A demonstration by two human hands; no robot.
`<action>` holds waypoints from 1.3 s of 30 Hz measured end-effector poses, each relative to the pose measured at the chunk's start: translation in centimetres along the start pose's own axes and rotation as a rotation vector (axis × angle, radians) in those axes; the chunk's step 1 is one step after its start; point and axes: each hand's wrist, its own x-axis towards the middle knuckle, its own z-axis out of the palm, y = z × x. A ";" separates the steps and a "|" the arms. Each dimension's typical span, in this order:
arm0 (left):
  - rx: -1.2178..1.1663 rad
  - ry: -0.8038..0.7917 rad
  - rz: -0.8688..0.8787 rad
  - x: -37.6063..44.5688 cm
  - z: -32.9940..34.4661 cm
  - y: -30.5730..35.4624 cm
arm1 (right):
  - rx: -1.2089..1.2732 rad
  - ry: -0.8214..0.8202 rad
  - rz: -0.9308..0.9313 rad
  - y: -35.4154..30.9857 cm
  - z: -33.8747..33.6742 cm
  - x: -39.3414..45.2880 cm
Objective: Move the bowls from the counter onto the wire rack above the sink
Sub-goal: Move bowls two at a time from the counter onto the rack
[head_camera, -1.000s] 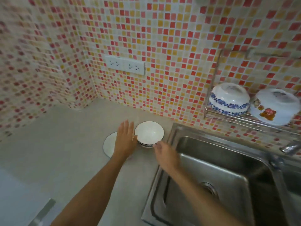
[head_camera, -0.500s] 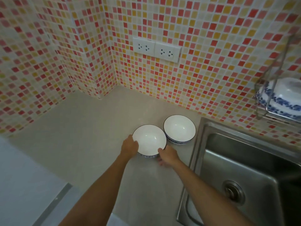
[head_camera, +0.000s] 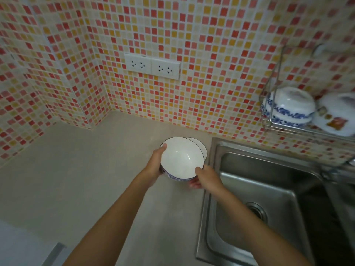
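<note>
A white bowl (head_camera: 180, 159) with a dark rim and blue pattern outside is lifted off the counter, held between both hands. My left hand (head_camera: 156, 164) grips its left rim, thumb on the edge. My right hand (head_camera: 206, 178) holds its right underside. A second white bowl (head_camera: 201, 147) sits on the counter behind it, mostly hidden. The wire rack (head_camera: 272, 123) hangs on the wall at the right, carrying an upside-down blue-patterned bowl (head_camera: 288, 108) and an upside-down white bowl with a red picture (head_camera: 336, 118).
The steel sink (head_camera: 269, 189) lies right of the beige counter (head_camera: 76, 169), its drain showing. A double wall socket (head_camera: 151, 66) sits on the mosaic tile wall above the bowls. A tap part (head_camera: 351, 162) shows at the far right edge.
Both hands closed on the nearer bowl and raised it off the counter, up and toward the right, so it now covers most of the second bowl. The view shifted right.
</note>
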 end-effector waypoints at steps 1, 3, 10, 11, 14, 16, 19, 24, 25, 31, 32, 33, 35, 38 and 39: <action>0.032 -0.039 0.002 -0.3 1.5 0.5 | 0.018 0.023 -0.015 0.0 -1.4 -0.6; 0.080 -0.076 0.030 -0.8 4.8 0.9 | 0.048 0.064 -0.039 0.4 -4.2 -1.9; 0.041 -0.115 0.084 -3.5 16.4 0.3 | 0.044 0.184 -0.062 2.5 -14.7 -6.2; 0.040 -0.131 0.099 -3.8 17.9 0.2 | 0.035 0.199 -0.067 2.7 -16.1 -6.9; 0.037 -0.159 0.141 -4.9 22.0 0.2 | -0.005 0.246 -0.103 3.0 -20.2 -8.6; 0.042 -0.159 0.189 -5.5 24.4 0.5 | 0.006 0.278 -0.131 3.0 -22.7 -9.6; 0.056 -0.172 0.266 -5.9 27.3 1.7 | 0.020 0.337 -0.206 2.6 -26.1 -10.9; 0.076 -0.283 0.382 -7.4 32.7 4.9 | 0.026 0.478 -0.379 0.9 -31.7 -12.4; 0.072 -0.273 0.403 -7.7 33.6 5.6 | 0.022 0.507 -0.407 0.6 -32.5 -12.5; 0.052 -0.190 0.441 -8.4 37.7 7.4 | -0.271 0.751 -0.576 0.2 -37.3 -10.2; 0.051 -0.173 0.449 -8.3 38.1 7.4 | -0.317 0.772 -0.589 0.5 -37.9 -9.7; 0.050 -0.160 0.455 -8.2 38.6 7.5 | -0.371 0.800 -0.606 1.0 -38.4 -9.2; 0.052 -0.123 0.485 -7.9 39.2 7.6 | -0.588 0.856 -0.592 2.8 -39.5 -7.5; 0.113 -0.053 0.613 -7.5 39.9 8.6 | -0.869 0.899 -0.418 5.4 -39.9 -5.0; 0.150 -0.038 0.672 -7.6 40.1 9.2 | -0.887 0.917 -0.383 5.9 -39.7 -4.5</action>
